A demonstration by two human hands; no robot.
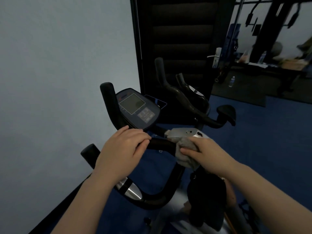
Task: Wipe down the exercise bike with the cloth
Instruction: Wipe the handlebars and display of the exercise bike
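Note:
The exercise bike [168,196] stands below me, black with a silver stem clamp [184,132] and a dark console [136,110] with a grey screen. My left hand [123,149] is wrapped over the black handlebar [162,144] just below the console. My right hand [204,154] presses a bunched grey cloth [185,159] against the handlebar next to the silver clamp. The cloth's lower end hangs down under my palm.
A pale wall [50,81] runs close on the left. A dark door [182,48] with a metal handle [214,56] stands behind the bike. A mirror [270,48] on the right reflects gym equipment and bottles. The floor [270,149] is blue.

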